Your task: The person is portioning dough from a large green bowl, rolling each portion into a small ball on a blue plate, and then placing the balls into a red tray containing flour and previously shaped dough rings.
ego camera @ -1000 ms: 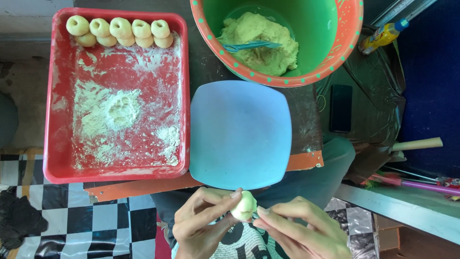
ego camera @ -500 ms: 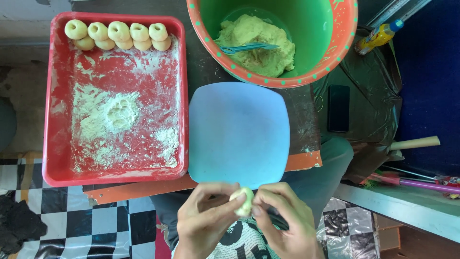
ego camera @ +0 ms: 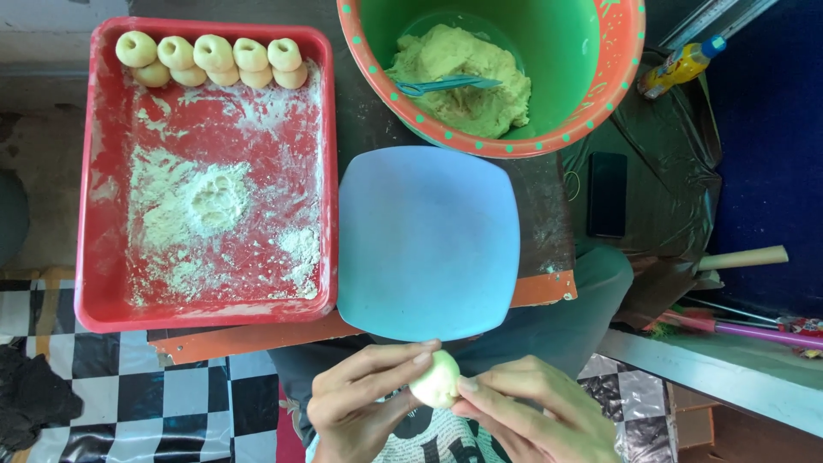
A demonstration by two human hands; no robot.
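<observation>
While the left hand (ego camera: 364, 403) and right hand (ego camera: 531, 411) pinch the small dough ball (ego camera: 435, 380) between fingertips just below the blue plate (ego camera: 429, 240), it likely handles soft, light, easily dented, best cradled at its sides
</observation>
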